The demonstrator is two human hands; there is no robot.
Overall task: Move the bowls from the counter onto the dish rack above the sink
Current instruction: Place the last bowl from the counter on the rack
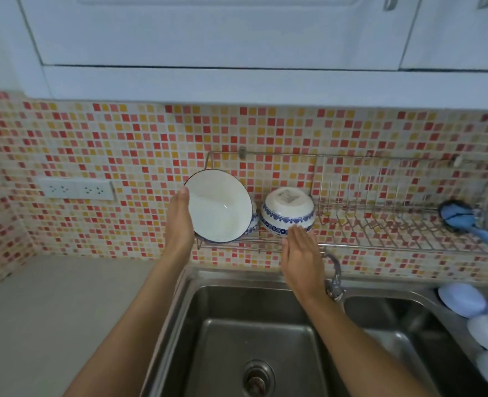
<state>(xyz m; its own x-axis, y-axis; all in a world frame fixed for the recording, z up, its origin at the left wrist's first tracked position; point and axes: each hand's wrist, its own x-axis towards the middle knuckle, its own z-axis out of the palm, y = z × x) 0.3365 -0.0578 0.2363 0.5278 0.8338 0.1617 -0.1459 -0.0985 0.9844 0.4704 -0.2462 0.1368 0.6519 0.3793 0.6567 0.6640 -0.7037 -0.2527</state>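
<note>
A wire dish rack (380, 224) hangs on the mosaic wall above the sink. At its left end a white bowl with a blue rim (219, 209) is tilted on its side, its inside facing me. My left hand (179, 222) grips its left rim, thumb on the edge. Beside it a blue-patterned bowl (287, 213) lies upside down on the rack. The fingertips of my right hand (301, 253) touch its lower front edge, with the fingers flat and together.
A steel double sink (254, 339) lies below, with a tap (333, 282) behind my right wrist. A blue brush (466, 222) rests at the rack's right end. Pale sponges (477, 319) sit at the right. Grey counter (50, 325) spreads left; sockets (76, 190) are on the wall.
</note>
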